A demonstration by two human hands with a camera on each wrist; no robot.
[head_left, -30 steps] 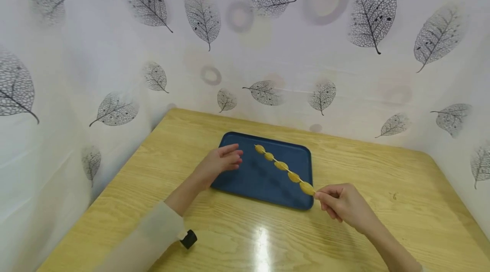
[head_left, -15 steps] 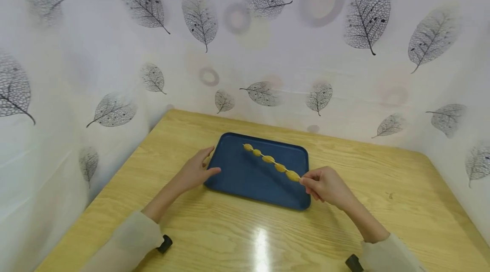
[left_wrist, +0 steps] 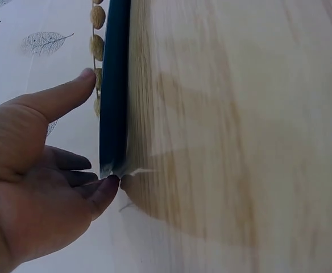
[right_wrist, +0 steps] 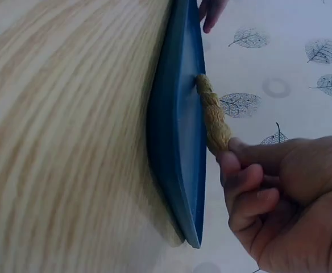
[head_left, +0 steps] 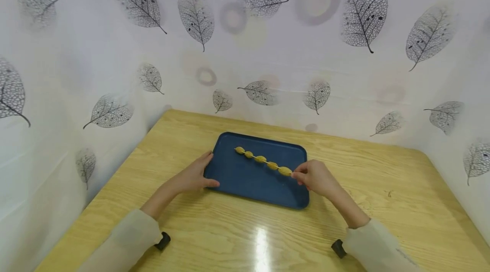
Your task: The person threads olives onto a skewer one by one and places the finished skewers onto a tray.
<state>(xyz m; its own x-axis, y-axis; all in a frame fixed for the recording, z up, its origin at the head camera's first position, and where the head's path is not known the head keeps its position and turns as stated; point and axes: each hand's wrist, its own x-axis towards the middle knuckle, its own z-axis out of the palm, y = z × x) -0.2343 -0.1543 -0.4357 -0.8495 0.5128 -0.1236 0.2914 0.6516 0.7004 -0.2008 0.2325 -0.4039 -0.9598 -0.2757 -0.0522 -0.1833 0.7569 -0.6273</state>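
A blue rectangular tray [head_left: 252,182] lies on the wooden table. Over it stretches a skewer [head_left: 260,159] of several yellow-brown oval pieces on a thin pale stick. My right hand [head_left: 315,178] pinches the skewer's near end between thumb and fingertips, above the tray's right side. In the right wrist view the far end of the skewer [right_wrist: 214,119] slants toward the tray surface. At the tray's left edge is my left hand [head_left: 193,175], thumb spread apart from the fingers. The left wrist view has one fingertip of that hand [left_wrist: 41,170] right at the tray's rim.
The light wooden table [head_left: 214,233] runs back to a pale curtain [head_left: 245,59] printed with dark leaves, which also closes off both sides. A black band piece [head_left: 162,241] sits at the left sleeve, another [head_left: 338,248] at the right.
The right hand has moved left and farther over the tray, carrying the skewer lower. My left hand has drawn back from above the tray to its left edge.
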